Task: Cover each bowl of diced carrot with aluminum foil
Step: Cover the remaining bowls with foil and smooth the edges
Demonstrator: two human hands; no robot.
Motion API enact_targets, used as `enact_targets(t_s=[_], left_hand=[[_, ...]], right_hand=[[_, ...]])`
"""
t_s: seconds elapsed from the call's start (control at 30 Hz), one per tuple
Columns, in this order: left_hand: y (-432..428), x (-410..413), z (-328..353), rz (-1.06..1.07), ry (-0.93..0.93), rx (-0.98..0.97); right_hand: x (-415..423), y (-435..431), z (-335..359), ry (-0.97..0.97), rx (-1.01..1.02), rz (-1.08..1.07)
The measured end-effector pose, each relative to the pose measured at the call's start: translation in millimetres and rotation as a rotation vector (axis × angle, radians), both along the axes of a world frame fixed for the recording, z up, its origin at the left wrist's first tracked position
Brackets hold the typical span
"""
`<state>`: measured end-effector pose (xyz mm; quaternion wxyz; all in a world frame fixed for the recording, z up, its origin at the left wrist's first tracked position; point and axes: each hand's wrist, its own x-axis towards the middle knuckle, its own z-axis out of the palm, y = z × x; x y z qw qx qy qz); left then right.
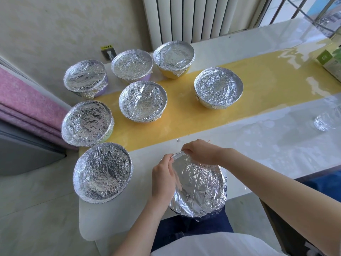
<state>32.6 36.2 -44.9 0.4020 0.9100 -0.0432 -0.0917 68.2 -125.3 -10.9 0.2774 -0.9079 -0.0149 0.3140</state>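
Both hands pinch the foil at the far rim of the nearest bowl (199,187), which sits at the near edge of the table (258,145). The left hand (163,177) grips the foil edge with closed fingers; the right hand (200,151) does the same just beside it. Seven other foil-covered bowls (143,100) stand to the left and beyond, eight in all. A loose piece of foil (322,122) lies far right.

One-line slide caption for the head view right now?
Both hands, left hand and right hand, press foil over the nearest bowl's far rim; seven covered bowls wait behind.
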Motion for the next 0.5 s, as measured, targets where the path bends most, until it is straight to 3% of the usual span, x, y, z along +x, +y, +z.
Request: enact_targets(t_s=[0.5], left_hand=[[3, 11, 1, -0.056, -0.289, -0.011]], right_hand=[[4, -3, 29, 0.088, 0.095, 0.024]])
